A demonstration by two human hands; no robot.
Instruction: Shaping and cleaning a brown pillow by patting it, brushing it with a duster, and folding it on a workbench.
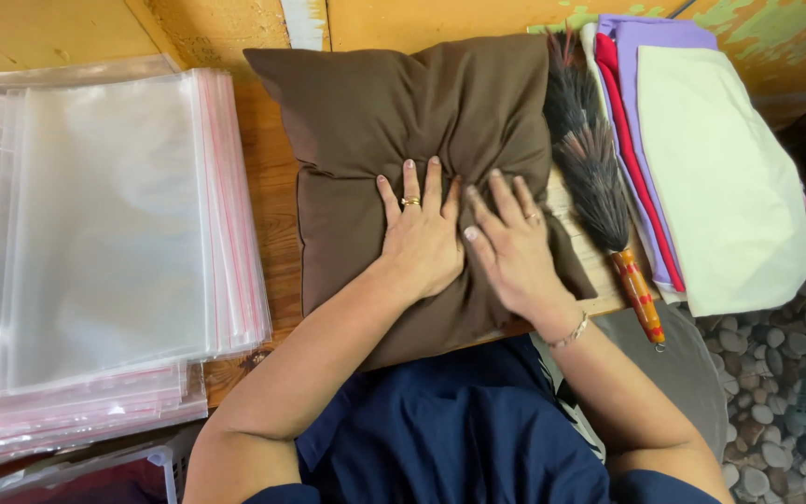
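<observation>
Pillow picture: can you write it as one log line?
left hand: flat on brown pillow | right hand: flat on pillow | feather duster: beside pillow

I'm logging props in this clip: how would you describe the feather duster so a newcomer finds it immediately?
Start at the brown cushion that both hands press on the wooden table. Along its right edge, between it and the stack of folded cloths, lies the feather duster. It is the only long, thin item: dark bristly feathers narrowing to an orange patterned handle that points toward the person.
</observation>
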